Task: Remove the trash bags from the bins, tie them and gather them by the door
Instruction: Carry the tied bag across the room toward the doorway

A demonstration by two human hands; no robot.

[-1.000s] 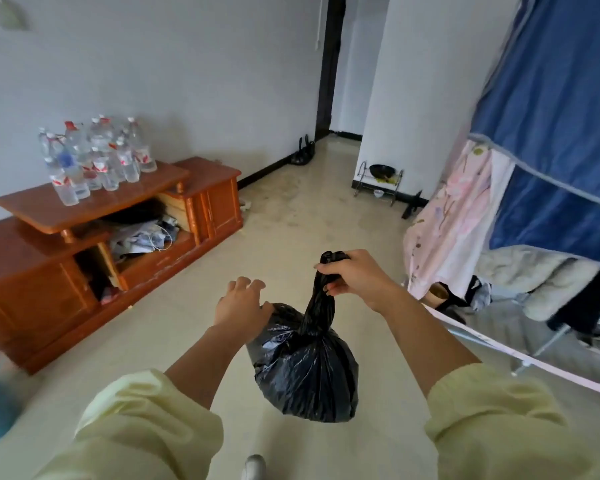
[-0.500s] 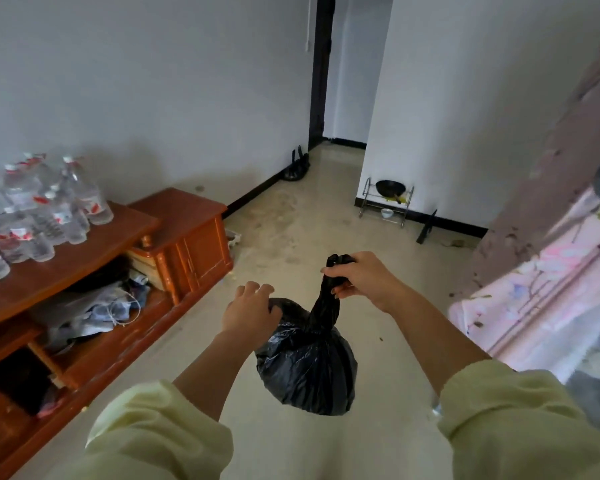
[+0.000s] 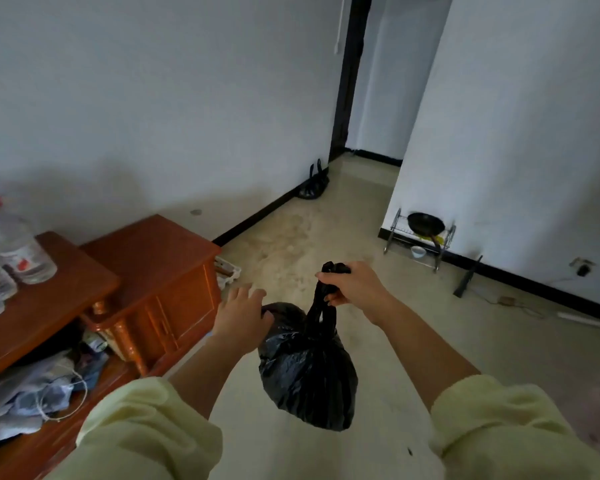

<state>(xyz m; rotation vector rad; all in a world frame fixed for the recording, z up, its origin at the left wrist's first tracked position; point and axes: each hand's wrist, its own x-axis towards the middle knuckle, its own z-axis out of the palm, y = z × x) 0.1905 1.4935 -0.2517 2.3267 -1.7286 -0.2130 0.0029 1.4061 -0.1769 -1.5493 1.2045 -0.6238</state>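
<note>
A full black trash bag [image 3: 307, 372] hangs in the air in front of me, its neck gathered and twisted. My right hand [image 3: 352, 285] is closed around the top of that neck and carries the bag's weight. My left hand [image 3: 245, 315] hovers with spread fingers against the bag's upper left side, holding nothing. Another black trash bag [image 3: 314, 185] sits on the floor far ahead, against the left wall by the dark doorway [image 3: 350, 77].
A low wooden cabinet [image 3: 153, 271] runs along the left wall with water bottles [image 3: 14, 251] on top and clutter on its shelf. A wire rack with a black pan [image 3: 425, 225] stands by the right wall. Cables lie along the right baseboard.
The view has moved forward and turned left: the clothes rack at the right has left the frame and the doorway is nearer. The bag stays in my right hand.
</note>
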